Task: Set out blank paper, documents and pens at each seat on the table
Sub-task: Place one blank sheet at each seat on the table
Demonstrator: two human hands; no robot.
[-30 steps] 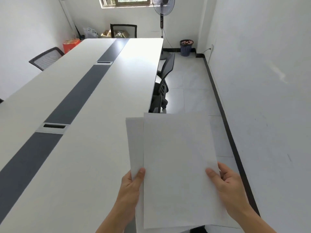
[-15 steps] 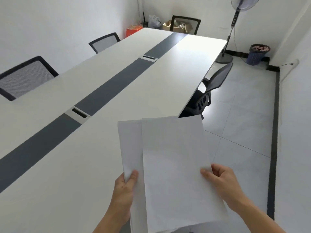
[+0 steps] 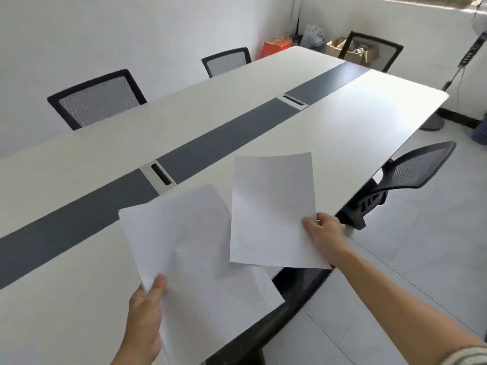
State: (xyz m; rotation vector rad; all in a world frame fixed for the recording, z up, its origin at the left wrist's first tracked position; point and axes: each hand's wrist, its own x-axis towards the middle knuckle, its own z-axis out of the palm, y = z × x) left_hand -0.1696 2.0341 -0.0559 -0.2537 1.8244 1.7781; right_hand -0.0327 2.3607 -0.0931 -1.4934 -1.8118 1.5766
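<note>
Sheet [image 3: 271,212] split off: right hand [image 3: 325,234] pinches it, left hand [image 3: 146,309] grips stack [image 3: 200,259]; chair [image 3: 419,167] near.

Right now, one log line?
left hand: holds paper stack | right hand: pinches single sheet, apart from stack | sheet: over table, not yet laid

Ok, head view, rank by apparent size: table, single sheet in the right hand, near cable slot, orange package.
1. table
2. single sheet in the right hand
3. near cable slot and orange package: about alike, package farther off; unranked.
</note>
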